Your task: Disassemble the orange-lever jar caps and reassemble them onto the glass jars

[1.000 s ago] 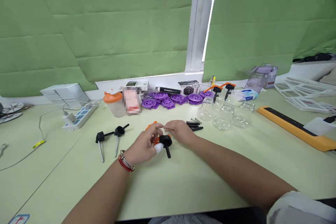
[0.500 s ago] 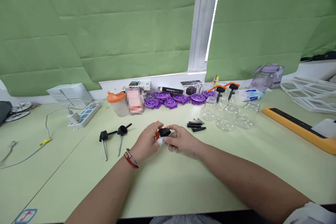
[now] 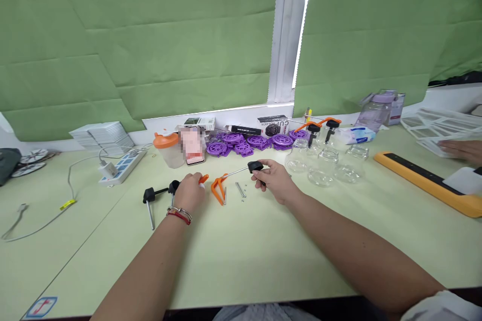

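Observation:
My right hand [image 3: 276, 180] grips a black plastic head [image 3: 255, 166] with a thin metal rod [image 3: 237, 172] pointing left. At the rod's far end is an orange trigger-shaped lever [image 3: 218, 188]; whether they are joined I cannot tell. My left hand [image 3: 190, 190] is closed around an orange piece [image 3: 204, 178], of which only the tip shows. Its thumb has a white wrap. Between my hands lie long screws [image 3: 240, 189] and tiny nuts [image 3: 243, 200]. Beside my left hand are two black heads with metal rods [image 3: 149, 194], one partly hidden.
Glass jars [image 3: 327, 165] and finished-looking orange-levered pieces [image 3: 333, 124] stand at the right rear. Purple discs [image 3: 243, 148], a phone [image 3: 194, 145] and an orange-lidded cup [image 3: 166, 149] line the back. A power strip [image 3: 124, 163] lies left; another person's hand [image 3: 463, 150] is far right.
My hands have parted: the left moved left, the right moved slightly right and up with the black head. The orange lever, rod and screws now show between them. Another person's hand appeared at right.

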### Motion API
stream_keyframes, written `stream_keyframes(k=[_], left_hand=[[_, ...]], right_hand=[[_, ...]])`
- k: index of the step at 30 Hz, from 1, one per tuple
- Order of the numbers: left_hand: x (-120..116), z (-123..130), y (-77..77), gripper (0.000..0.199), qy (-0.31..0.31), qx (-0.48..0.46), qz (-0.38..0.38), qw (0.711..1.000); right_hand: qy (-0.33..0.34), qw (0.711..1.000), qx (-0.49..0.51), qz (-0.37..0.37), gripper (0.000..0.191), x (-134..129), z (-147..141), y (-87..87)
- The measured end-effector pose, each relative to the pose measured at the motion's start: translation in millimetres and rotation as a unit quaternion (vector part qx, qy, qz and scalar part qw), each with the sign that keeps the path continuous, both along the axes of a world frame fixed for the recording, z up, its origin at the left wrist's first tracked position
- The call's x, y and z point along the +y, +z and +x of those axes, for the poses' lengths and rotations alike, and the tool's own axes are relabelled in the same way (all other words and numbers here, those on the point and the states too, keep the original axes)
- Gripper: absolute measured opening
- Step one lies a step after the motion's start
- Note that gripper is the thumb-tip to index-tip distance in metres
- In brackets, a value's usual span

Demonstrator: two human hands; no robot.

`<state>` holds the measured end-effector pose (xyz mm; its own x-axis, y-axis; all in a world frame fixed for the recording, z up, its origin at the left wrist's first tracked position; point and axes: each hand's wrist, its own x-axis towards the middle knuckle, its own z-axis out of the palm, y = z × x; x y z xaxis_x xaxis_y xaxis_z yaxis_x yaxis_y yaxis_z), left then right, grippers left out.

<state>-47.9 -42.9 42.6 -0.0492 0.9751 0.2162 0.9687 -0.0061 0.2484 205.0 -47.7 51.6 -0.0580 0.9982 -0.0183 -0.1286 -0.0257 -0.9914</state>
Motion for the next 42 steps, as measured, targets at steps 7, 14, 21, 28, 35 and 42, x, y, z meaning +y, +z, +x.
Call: stream_keyframes(k=[7, 14, 21, 28, 35, 42], left_hand=[[-2, 8, 3.9, 0.032, 0.007, 0.002, -0.063, 0.998], [-24, 24, 16.7, 0.027, -0.159, -0.070, 0.085, 0.981], [-24, 30, 6.2, 0.022, -0.235, -0.087, 0.194, 0.948], [-23, 38, 5.5, 0.025, -0.189, -0.080, 0.223, 0.953], [-27, 44, 9.1, 0.032, -0.121, -0.453, -0.080, 0.880], [-23, 42, 0.4, 0.015, -0.119, -0.400, 0.037, 0.908]], right_hand=[[0.041, 0.999, 0.019, -0.017, 0.030, 6, 9, -4.9], [0.073, 0.995, 0.042, -0.048, 0.027, -1, 3, 1.6], [0.067, 0.991, 0.094, -0.068, 0.007, 1, 10, 6.9], [0.084, 0.990, 0.081, -0.076, 0.014, -6, 9, 14.2], [0.066, 0.992, 0.090, -0.059, 0.021, -3, 11, 13.4], [0.067, 0.991, 0.098, -0.067, 0.018, -2, 12, 11.4]])
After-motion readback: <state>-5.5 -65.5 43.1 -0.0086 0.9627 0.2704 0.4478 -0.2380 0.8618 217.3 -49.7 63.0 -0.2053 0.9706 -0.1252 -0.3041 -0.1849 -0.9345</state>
